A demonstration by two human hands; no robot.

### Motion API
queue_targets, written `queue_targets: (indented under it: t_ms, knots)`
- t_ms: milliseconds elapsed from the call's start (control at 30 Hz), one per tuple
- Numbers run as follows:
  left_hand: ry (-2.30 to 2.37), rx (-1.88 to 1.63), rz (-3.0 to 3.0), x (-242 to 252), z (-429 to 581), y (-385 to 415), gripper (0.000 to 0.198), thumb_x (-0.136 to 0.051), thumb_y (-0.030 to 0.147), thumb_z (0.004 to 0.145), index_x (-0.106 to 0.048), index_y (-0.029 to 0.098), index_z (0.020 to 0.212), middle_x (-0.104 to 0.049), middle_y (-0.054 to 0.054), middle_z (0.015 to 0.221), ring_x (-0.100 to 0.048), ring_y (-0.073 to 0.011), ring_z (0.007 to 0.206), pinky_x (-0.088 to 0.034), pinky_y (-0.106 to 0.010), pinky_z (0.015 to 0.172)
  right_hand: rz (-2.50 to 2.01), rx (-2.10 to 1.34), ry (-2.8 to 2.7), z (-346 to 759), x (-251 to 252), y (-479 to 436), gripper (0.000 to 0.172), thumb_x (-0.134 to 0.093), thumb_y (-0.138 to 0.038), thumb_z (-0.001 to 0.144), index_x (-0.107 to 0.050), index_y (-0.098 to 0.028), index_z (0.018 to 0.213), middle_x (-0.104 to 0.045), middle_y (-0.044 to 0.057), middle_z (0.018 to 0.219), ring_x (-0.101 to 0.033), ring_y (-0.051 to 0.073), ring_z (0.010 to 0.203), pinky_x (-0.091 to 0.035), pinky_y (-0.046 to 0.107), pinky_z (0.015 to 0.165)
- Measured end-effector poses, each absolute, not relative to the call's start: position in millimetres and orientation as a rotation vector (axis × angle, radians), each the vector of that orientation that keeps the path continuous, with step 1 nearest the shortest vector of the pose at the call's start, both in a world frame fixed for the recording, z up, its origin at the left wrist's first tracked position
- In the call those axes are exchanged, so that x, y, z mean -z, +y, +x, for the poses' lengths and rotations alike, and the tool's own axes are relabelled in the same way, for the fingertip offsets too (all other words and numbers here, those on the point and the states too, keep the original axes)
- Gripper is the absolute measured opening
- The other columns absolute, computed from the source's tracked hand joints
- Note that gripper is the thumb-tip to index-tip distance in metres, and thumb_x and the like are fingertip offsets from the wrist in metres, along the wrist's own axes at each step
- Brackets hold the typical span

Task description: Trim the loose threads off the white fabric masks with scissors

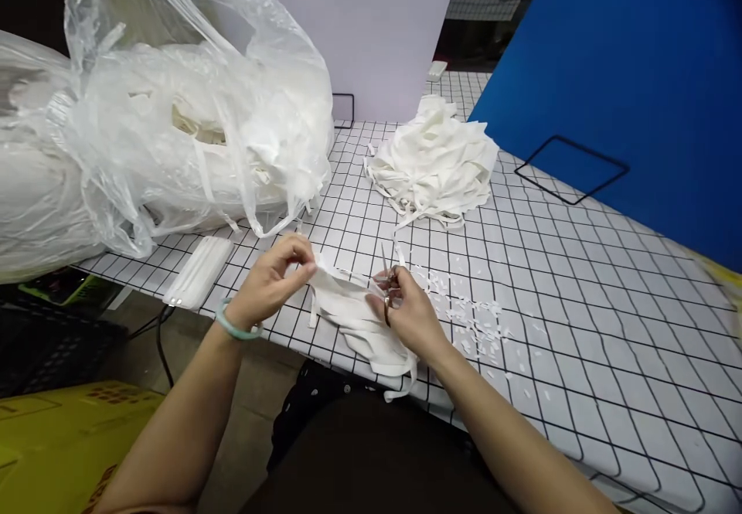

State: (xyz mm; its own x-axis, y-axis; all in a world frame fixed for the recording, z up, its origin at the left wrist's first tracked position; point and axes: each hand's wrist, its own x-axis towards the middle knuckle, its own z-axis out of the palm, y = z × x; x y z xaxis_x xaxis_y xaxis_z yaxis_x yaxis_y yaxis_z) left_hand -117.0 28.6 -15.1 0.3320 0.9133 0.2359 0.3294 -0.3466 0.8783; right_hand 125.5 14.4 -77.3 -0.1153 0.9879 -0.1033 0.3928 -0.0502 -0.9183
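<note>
Your left hand (272, 278) pinches white cloth (353, 321) | right hand (406, 309) grips scissors (387, 282) | trimmed pile (434, 162) behind | bag (174, 120) still full

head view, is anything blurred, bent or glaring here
Head view: grid lines on the table bow toward the edges, wide-lens distortion; the far right edge smears; glare on the plastic bag; both hands and the white strips fairly sharp; light even, shadows soft.
</note>
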Motion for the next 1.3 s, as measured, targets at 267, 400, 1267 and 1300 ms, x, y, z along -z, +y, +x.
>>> queue_targets:
  t_ms: [267,400,1267,1300]
  knots:
    - [1.503,-0.855,1.991,51.2,-125.6,25.9,0.015,-0.048,0.016,0.094,-0.062,0.018,0.094,-0.061,-0.009,0.096,-0.059,-0.023,0.095,-0.053,-0.043,0.087,-1.458,-1.211,-1.471,135.6,98.4,5.2,0.021,-0.064,-0.03,0.078,-0.049,-0.024,0.092,-0.064,0.005,0.094,-0.062,0.02,0.082,-0.051,0.035,0.072]
    - [1.35,-0.737,2.179,72.8,-77.5,54.6,0.022,-0.056,0.005,0.081,-0.065,0.018,0.097,-0.062,-0.012,0.115,-0.053,-0.0278,0.12,-0.041,-0.051,0.109,-1.392,-1.254,-1.369,132.1,97.7,7.3,0.024,-0.066,-0.028,0.075,-0.047,-0.024,0.09,-0.06,0.004,0.092,-0.061,0.02,0.086,-0.052,0.036,0.075]
    - [0.885,-0.409,1.181,10.1,-82.6,-0.8,0.04,-0.052,0.051,0.096,-0.064,0.013,0.088,-0.034,0.008,0.054,-0.026,-0.0063,0.048,-0.023,-0.02,0.047,-1.058,-1.342,-1.535,126.4,67.9,-0.5,0.025,-0.066,-0.017,0.076,-0.058,-0.024,0.098,-0.061,0.003,0.102,-0.058,0.02,0.098,-0.048,0.037,0.09]
    - [0.904,-0.42,1.168,11.0,-81.2,-4.0,0.04,-0.054,0.051,0.095,-0.065,0.013,0.087,-0.041,0.006,0.056,-0.031,-0.0067,0.049,-0.026,-0.02,0.048,-1.082,-1.301,-1.524,125.6,68.5,0.5,0.023,-0.063,-0.015,0.073,-0.058,-0.024,0.094,-0.06,0.001,0.095,-0.057,0.019,0.092,-0.048,0.035,0.085]
